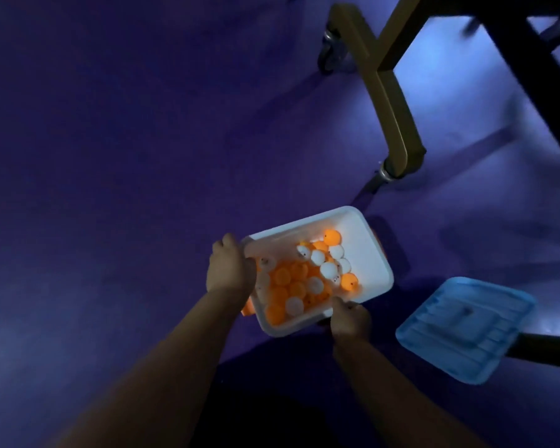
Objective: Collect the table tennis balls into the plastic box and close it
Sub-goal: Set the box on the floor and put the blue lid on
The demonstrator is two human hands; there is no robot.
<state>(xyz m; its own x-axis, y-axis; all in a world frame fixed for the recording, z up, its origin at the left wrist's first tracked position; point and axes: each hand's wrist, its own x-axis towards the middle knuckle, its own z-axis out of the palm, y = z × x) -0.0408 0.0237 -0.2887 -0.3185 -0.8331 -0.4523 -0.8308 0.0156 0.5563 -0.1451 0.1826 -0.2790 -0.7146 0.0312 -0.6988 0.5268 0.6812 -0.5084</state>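
Note:
A white plastic box (374,253) sits on the purple floor, uncovered, holding several orange and white table tennis balls (299,279). My left hand (228,265) grips the box's left rim, fingers curled over the edge. My right hand (351,320) holds the near right rim, fingers closed on it. The blue translucent lid (466,328) lies flat on the floor to the right of the box, apart from it.
A table's olive-gold leg (385,92) with castor wheels stands on the floor behind the box. Dark frame bars (530,59) cross the upper right. A dark bar (550,345) lies beside the lid. Open purple floor spreads to the left.

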